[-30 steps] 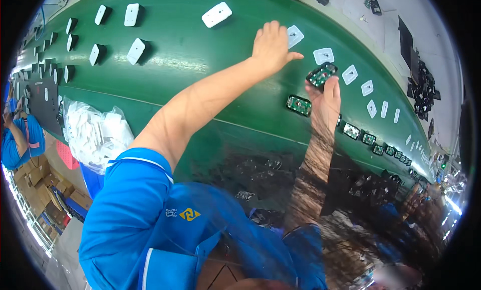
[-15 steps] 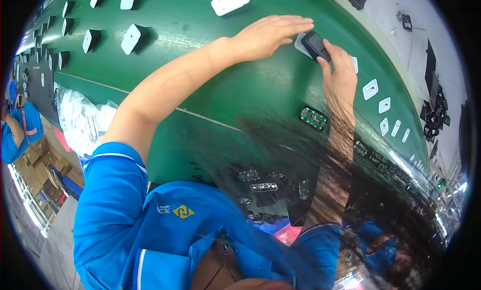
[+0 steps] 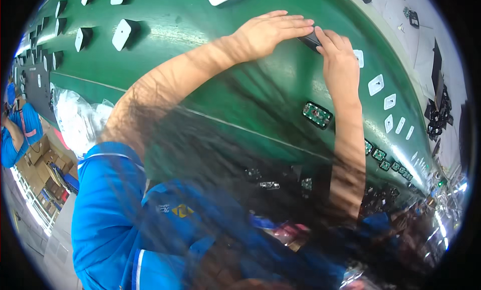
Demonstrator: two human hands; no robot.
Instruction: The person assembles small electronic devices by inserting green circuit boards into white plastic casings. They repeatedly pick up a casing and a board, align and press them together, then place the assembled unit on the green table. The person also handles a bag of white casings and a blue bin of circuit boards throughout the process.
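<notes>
Both hands meet on a small black plastic case (image 3: 311,41) near the far edge of the green table. My right hand (image 3: 341,57) grips its near right side with thumb and fingers. Over the case's far left part lies my left hand (image 3: 270,33), fingers straight, close together and pressed on it; its thumb is hidden. Much of the case is covered by the fingers. An open black housing with a green circuit board (image 3: 317,115) lies on the table to the left of my right forearm.
Small white plates (image 3: 376,84) run along the right edge. More circuit boards (image 3: 379,153) lie beyond my right forearm. Black-and-white cases (image 3: 124,35) stand at far left, near a clear plastic bag (image 3: 75,117). Blurred dark strands cover the lower middle. Another person (image 3: 31,122) is at left.
My left hand has come down onto the black case, covering more of it. My right hand has shifted slightly up and right. The view has moved a little, and dark strands hide more of it.
</notes>
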